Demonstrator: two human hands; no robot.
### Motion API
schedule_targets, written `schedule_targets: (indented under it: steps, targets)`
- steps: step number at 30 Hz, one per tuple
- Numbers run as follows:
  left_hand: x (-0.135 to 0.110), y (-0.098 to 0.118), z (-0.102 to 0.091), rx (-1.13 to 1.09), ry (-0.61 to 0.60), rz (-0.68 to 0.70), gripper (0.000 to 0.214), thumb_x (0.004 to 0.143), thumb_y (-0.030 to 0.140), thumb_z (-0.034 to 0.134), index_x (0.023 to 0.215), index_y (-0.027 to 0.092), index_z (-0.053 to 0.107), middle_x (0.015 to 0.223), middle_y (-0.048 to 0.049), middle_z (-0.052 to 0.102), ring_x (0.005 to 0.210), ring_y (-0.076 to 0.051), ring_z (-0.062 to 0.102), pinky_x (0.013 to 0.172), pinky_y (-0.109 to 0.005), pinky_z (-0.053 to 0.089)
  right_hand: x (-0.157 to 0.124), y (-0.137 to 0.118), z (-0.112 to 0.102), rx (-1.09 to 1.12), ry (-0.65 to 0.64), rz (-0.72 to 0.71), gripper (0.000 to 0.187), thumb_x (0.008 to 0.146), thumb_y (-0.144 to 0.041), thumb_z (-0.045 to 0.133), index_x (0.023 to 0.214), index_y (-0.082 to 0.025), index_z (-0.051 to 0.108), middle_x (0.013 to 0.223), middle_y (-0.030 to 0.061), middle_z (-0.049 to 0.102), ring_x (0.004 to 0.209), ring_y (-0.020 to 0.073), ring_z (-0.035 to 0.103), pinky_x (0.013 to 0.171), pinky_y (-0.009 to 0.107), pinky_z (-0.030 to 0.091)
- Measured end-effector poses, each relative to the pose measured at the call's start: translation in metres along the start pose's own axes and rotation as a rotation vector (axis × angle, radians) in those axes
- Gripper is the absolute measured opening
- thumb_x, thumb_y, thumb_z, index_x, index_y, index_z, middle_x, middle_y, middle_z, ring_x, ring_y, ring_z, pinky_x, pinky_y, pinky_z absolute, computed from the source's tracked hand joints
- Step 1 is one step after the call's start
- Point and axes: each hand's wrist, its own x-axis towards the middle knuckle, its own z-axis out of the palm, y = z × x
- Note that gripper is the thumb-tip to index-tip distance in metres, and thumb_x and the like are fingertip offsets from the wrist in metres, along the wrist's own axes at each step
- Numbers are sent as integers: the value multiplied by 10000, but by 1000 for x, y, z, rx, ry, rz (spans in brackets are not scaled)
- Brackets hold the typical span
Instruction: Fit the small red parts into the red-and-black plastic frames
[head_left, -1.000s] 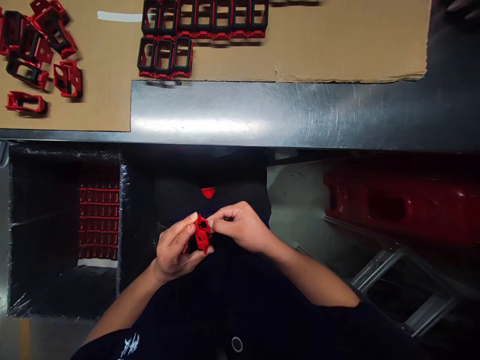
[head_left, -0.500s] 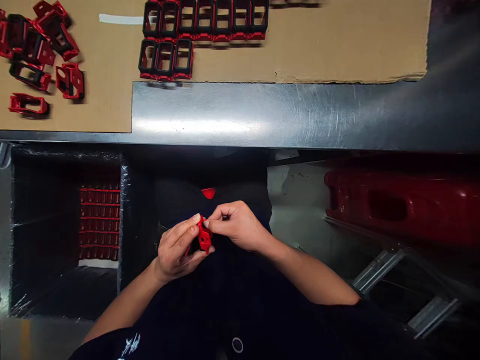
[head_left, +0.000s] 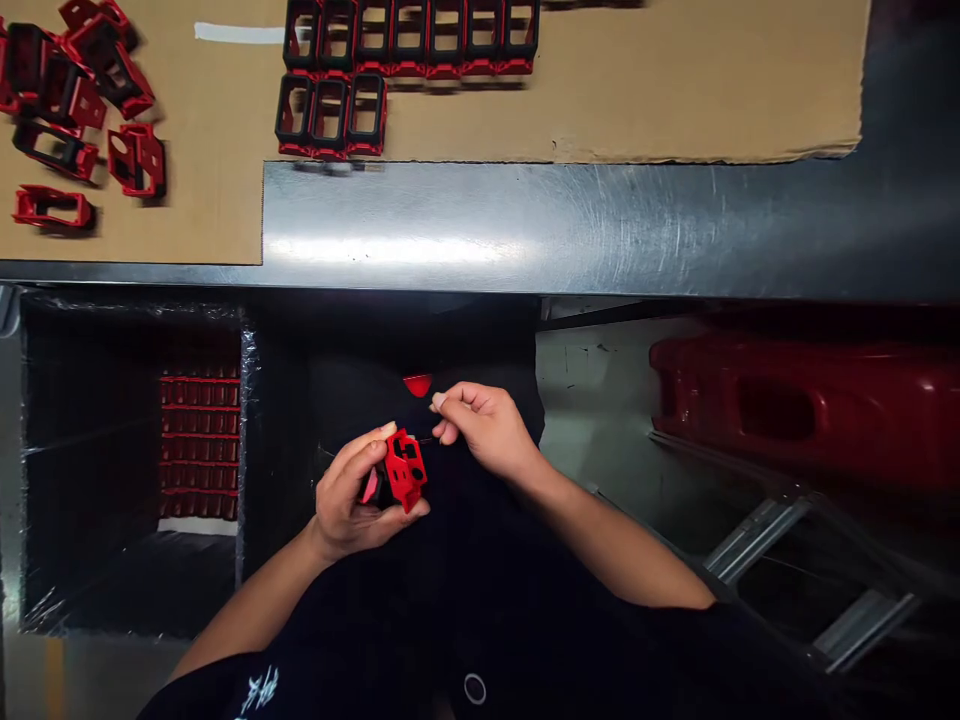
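Note:
My left hand point(head_left: 352, 497) grips a small red plastic frame part point(head_left: 406, 470) between thumb and fingers, held over my lap below the table edge. My right hand point(head_left: 484, 430) hovers just right of the part, its fingers curled and pinched together; whether anything sits in them is too small to tell. A thin dark line seems to run between the part and those fingers. On the cardboard sheet point(head_left: 637, 90) above, finished red-and-black frames point(head_left: 409, 40) stand in two neat rows. Loose frames point(head_left: 75, 100) lie scattered at the far left.
A bare steel table strip point(head_left: 525, 230) runs in front of the cardboard. Under the table at left is a black plastic-lined box point(head_left: 90, 460) holding stacked red parts point(head_left: 199, 445). A red moulded stool or crate point(head_left: 802, 410) and metal rails point(head_left: 810, 580) sit at right.
My right hand has pulled away from the red part, up and to the right. My left hand has turned the part so its holed face shows more.

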Motion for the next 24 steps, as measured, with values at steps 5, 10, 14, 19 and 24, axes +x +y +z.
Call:
schedule_targets:
  steps: [5, 10, 14, 19, 24]
  targets:
    - [0, -5, 4, -59, 28, -39, 923, 791, 518, 795, 1545, 191, 376, 1270, -195, 648, 1123, -294, 683, 862, -453, 633, -4, 3, -4, 192, -154, 75, 212, 819, -376, 707, 892, -178, 722, 695, 13, 742, 688, 158, 686, 720, 290, 517]
    - [0, -7, 5, -34, 38, -29, 863, 839, 531, 742, 1551, 210, 375, 1290, -182, 622, 1148, -276, 648, 889, -449, 614, -14, -2, -5, 267, -377, 157, 239, 821, -358, 720, 945, -158, 756, 785, 36, 772, 740, 152, 699, 774, 299, 526]
    - [-4, -7, 6, -59, 43, -63, 896, 840, 557, 728, 1564, 190, 350, 1296, -187, 611, 1134, -267, 640, 886, -421, 611, -16, -4, -5, 276, -551, 168, 261, 839, -368, 727, 959, -141, 771, 849, 52, 770, 797, 163, 696, 817, 308, 514]
    - [-12, -10, 7, -113, 39, -144, 960, 820, 604, 721, 1583, 194, 307, 1296, -190, 598, 1122, -277, 634, 831, -393, 616, -16, -4, -1, 310, -653, 184, 280, 826, -382, 769, 941, -127, 766, 806, 36, 741, 747, 141, 658, 778, 276, 488]
    - [-15, -11, 6, -114, 32, -181, 935, 835, 605, 705, 1585, 217, 305, 1307, -186, 588, 1119, -278, 634, 836, -409, 615, -18, -5, 3, 308, -628, 206, 332, 801, -417, 813, 931, -119, 747, 723, 14, 706, 664, 117, 607, 708, 259, 460]
